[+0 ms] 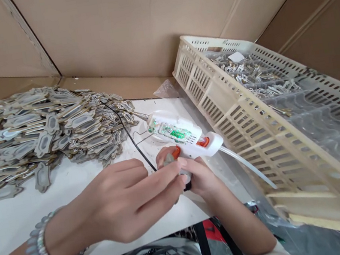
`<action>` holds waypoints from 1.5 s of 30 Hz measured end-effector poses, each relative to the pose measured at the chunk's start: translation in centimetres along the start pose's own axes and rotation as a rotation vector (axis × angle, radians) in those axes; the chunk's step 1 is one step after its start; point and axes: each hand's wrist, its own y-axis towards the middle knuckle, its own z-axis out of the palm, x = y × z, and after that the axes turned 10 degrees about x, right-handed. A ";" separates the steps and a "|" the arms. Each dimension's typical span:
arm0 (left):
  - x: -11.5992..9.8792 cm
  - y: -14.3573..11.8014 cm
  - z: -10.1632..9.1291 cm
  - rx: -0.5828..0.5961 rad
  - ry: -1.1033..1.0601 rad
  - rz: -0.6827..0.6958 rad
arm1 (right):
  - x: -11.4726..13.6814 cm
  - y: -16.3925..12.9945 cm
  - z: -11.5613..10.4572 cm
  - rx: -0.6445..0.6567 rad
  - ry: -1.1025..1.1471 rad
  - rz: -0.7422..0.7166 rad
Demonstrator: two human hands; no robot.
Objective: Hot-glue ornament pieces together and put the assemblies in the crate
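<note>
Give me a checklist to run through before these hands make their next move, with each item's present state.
1. Grey piece held: ok, at the left hand fingertips.
2. Right hand firm on the glue gun: cannot tell, overlapping fingers hide it.
3. Glue stick in the gun: ok, a length sticks out of the rear.
4. Nozzle well away from the pile of grey pieces: not ok, its tip points right at the pile's edge.
5. Nozzle hot: cannot tell.
</note>
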 end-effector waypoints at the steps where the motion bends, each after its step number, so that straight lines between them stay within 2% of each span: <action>1: -0.1 0.1 0.0 0.004 -0.009 -0.005 | 0.0 0.0 0.0 0.006 0.030 -0.003; 6: 0.2 -0.2 -0.4 0.004 -0.001 0.044 | 0.2 0.1 0.1 -0.001 0.272 -0.021; 9: 0.9 -1.0 -0.8 0.039 -0.008 0.010 | 0.0 0.0 -0.1 -0.016 0.333 -0.029; 11: 1.5 -1.7 -1.2 0.015 0.030 -0.047 | -0.2 0.1 -0.3 -0.024 0.328 -0.033; 14: 2.7 -2.8 -1.7 -0.070 0.098 -0.196 | -0.4 0.2 -0.3 -0.055 0.264 -0.043; 18: 4.0 -4.3 -1.7 -0.111 0.063 -0.332 | -0.3 0.3 -0.2 -0.110 0.150 -0.049; 24: 4.2 -5.8 -1.0 -0.200 0.162 -0.529 | 0.2 -0.1 0.0 -0.087 -0.156 0.002; 29: 4.3 -6.3 -1.5 -0.231 0.091 -0.467 | 0.1 -0.1 0.3 -0.133 -0.477 -0.123; 33: 4.4 -6.4 -1.8 -0.228 0.122 -0.460 | -0.6 -0.1 0.2 0.001 -0.557 -0.261; 39: 4.3 -6.8 -2.0 -0.183 0.208 -0.419 | -0.8 -0.1 0.2 0.076 -0.598 -0.225; 45: 4.3 -7.3 -1.6 -0.226 0.234 -0.401 | -0.6 0.0 0.4 0.078 -0.644 -0.222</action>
